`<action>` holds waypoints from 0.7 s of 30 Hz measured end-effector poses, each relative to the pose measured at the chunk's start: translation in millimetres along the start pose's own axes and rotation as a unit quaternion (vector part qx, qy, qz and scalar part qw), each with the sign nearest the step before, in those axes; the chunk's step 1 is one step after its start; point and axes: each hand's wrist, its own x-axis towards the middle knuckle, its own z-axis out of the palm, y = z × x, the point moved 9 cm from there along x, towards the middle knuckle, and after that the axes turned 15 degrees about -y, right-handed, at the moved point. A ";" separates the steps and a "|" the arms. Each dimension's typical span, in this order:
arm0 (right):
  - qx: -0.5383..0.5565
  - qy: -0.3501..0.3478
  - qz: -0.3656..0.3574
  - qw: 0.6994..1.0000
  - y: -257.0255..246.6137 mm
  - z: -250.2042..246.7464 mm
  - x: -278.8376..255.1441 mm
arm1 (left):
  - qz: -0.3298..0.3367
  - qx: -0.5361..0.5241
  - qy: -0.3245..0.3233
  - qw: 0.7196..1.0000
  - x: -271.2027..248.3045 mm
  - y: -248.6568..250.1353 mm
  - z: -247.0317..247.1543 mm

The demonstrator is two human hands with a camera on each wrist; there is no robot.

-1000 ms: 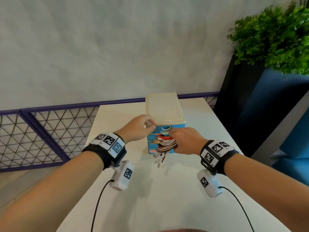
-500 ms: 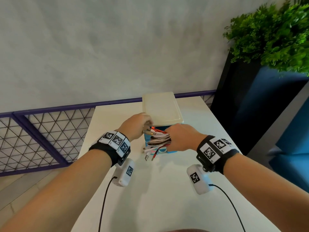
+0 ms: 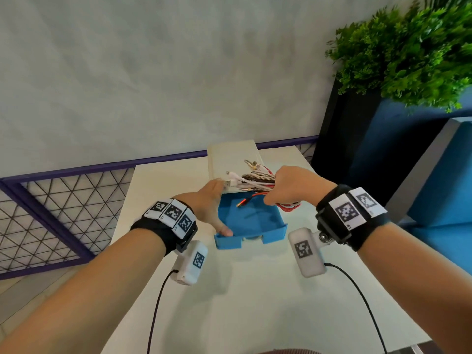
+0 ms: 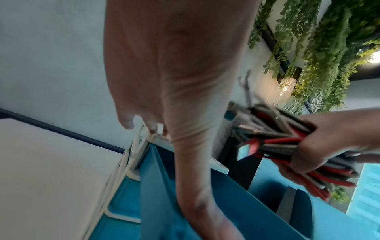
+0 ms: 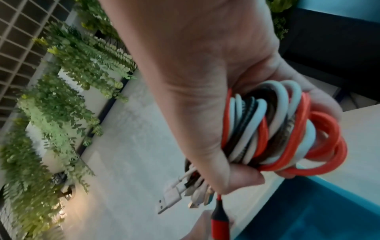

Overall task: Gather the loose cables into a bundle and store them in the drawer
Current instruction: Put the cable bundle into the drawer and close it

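Observation:
A small cream drawer unit (image 3: 231, 159) stands at the far end of the white table (image 3: 255, 302). Its blue top drawer (image 3: 251, 222) is pulled out and nothing lies in it. My right hand (image 3: 293, 187) grips a bundle of red, white and braided cables (image 3: 255, 181) just above the drawer, plugs pointing left. The coiled loops of the bundle (image 5: 277, 129) fill my right hand (image 5: 195, 65). My left hand (image 3: 209, 205) lies stretched along the drawer's left side, thumb on its front corner. Its fingers (image 4: 127, 120) touch the unit's top front edge.
A purple mesh railing (image 3: 51, 213) runs along the table's left and far sides. A green plant (image 3: 408, 47) in a dark planter and a blue seat (image 3: 439, 175) stand close on the right. The near half of the table is bare.
The top drawer, shut a second ago, now stands pulled out. My right hand has lifted the cable bundle from the unit's front to above the drawer. My left hand has slid back along the drawer's side.

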 end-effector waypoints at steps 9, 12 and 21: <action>-0.127 -0.073 0.048 0.988 -15.9 43.1 11.7 | -0.017 0.006 -0.015 1.000 -1.9 -4.5 7.3; -0.162 -0.085 0.057 0.982 -25.1 52.1 12.8 | -0.010 0.000 -0.021 1.000 -3.6 -3.2 9.8; -0.102 -0.024 0.074 0.992 -41.5 49.8 31.6 | 0.019 0.016 -0.038 0.999 -11.6 7.7 10.8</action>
